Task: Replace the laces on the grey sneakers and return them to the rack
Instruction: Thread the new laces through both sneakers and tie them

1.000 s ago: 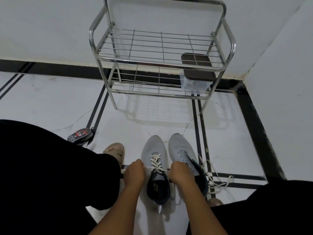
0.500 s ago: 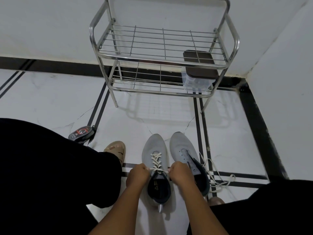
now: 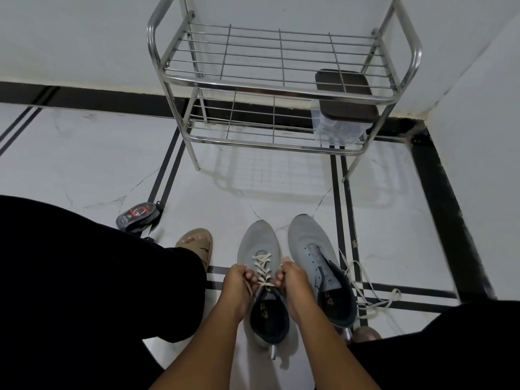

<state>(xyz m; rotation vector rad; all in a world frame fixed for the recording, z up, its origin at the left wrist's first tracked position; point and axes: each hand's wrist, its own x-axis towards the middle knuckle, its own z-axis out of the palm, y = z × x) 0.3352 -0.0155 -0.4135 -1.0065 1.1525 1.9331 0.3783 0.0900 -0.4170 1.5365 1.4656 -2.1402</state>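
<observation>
Two grey sneakers stand side by side on the white tiled floor (image 3: 84,164), toes toward the wall, seen from the single head view. One of them, the left sneaker (image 3: 260,246), carries a cream lace (image 3: 263,270) crossed through its eyelets; the other, the right sneaker (image 3: 309,237), has bare eyelets and an open tongue. One more loose lace (image 3: 377,298) lies in loops on the floor just beside the right sneaker's outer side.

Two bare hands work at the left sneaker. The left hand (image 3: 239,280) has its fingers curled and pinches a strand of the cream lace at the shoe's left edge. The right hand (image 3: 291,275) is curled at the shoe's right edge, its fingertips (image 3: 278,281) tucked in against the lace; it seems to pinch the other end, though the strand itself is mostly hidden there.

One metal rack (image 3: 284,91) with two wire shelves stands against the wall, well apart from the sneakers. Neither shelf holds a shoe. One clear box with a dark lid (image 3: 344,99) sits at the right end of the lower shelf.

One small dark tin with red markings (image 3: 138,215) lies on the floor to the left, near one tan sandal (image 3: 197,243) on the person's foot. Black trouser legs fill both lower corners.
</observation>
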